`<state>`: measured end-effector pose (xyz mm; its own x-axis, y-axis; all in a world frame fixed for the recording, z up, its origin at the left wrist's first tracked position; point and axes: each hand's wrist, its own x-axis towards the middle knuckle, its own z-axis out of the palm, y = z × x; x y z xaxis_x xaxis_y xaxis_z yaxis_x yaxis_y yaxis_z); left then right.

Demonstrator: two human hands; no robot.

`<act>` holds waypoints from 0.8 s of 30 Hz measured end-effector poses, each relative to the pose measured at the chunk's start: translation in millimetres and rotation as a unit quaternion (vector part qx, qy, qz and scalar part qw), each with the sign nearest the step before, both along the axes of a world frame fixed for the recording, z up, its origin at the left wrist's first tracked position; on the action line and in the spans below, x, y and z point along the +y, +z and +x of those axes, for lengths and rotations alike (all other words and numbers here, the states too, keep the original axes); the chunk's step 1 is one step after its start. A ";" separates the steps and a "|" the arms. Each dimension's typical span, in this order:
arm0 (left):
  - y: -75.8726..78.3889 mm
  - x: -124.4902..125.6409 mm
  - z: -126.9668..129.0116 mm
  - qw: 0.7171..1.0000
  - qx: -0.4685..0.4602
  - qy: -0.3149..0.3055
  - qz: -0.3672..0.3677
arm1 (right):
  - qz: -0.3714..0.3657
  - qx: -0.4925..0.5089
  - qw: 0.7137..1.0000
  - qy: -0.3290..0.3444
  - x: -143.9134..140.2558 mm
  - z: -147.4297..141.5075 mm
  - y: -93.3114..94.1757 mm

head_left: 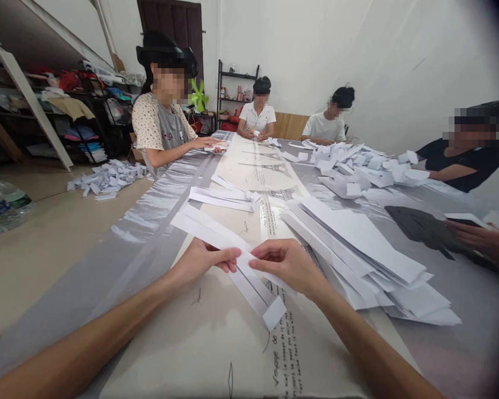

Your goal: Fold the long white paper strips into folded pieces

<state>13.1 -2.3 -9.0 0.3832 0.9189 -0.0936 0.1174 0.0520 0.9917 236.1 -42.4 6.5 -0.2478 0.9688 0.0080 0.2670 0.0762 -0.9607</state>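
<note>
Between my two hands is a long white paper strip (208, 228), folded lengthwise, with a small flap turned over at its near end. My left hand (203, 259) pinches it from the left, thumb on top and fingers beneath. From the right, my right hand (283, 262) grips the same strip between thumb and fingers, close to the left thumb. Just beyond, several folded paper strips (222, 197) lie on the printed table runner (170, 343). Beside my right hand is a stack of white paper sheets (357, 244), fanned out unevenly.
A heap of folded papers (357, 163) covers the far right of the table, near a dark flat item (419, 224). Several people sit around it; one person's hand (488, 244) is at the right edge. More folded papers (110, 176) and plastic bottles (4, 202) are on the left floor.
</note>
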 end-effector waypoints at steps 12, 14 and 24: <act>-1.1 11.7 -8.9 0.998 -0.036 0.045 -0.012 | 0.021 -0.042 0.998 -0.038 0.9 9.4 3.7; -3.3 11.1 -7.9 0.998 -0.041 0.047 -0.011 | 0.019 -0.040 0.998 -0.043 1.1 8.8 3.6; -2.5 -1.8 3.3 0.998 -0.031 -0.038 -0.030 | 0.024 -0.026 0.999 -0.016 0.4 2.9 -0.2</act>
